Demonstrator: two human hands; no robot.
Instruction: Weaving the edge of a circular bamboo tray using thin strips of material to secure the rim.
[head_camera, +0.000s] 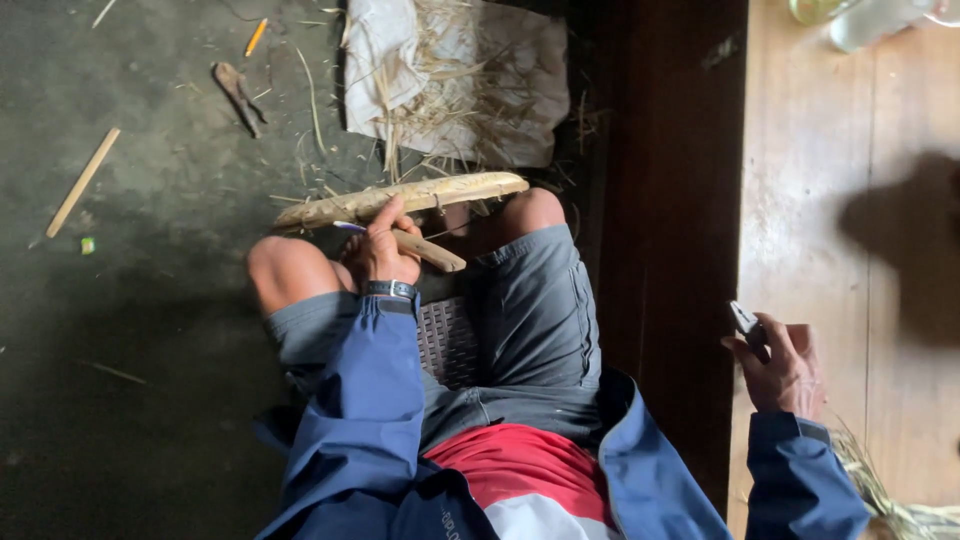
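Two hands work well apart. The left hand (385, 255) closes its grip on a knife with a wooden handle (428, 250), the pale blade poking out beyond the fingers, just beneath a long, rough, tapered piece of wood (400, 200) lying across the bare knees. The right hand (785, 370) pinches a small dark folded tool (745, 322) over the smooth, worn wooden tabletop (850, 250). With one hand away, the fibrous, uneven wood looks free to roll, and the blade could slip toward a knee. Dry straw litters a white cloth (500, 60) beyond.
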